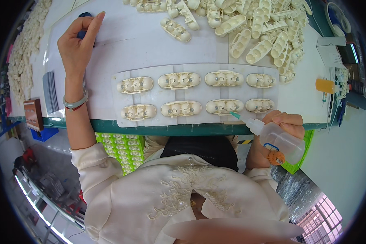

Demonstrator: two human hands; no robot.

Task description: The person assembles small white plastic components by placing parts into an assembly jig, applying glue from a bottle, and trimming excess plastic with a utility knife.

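My right hand (286, 126) grips a clear squeeze bottle (278, 138) with a thin green nozzle, whose tip touches a cream plastic housing (224, 106) in the near row. Several such oval housings lie in two rows on a white fixture plate (118, 97) at the table's front edge. My left hand (78, 40) reaches to the far left of the table and closes on a small dark blue object (84, 24), mostly hidden behind the fingers. A pale bangle sits on that wrist.
A big loose heap of cream housings (252, 24) covers the back right of the table. A small orange bottle (325, 86) stands at the right edge. More cream parts (24, 49) pile along the left. Green trays (122, 148) sit under the table edge.
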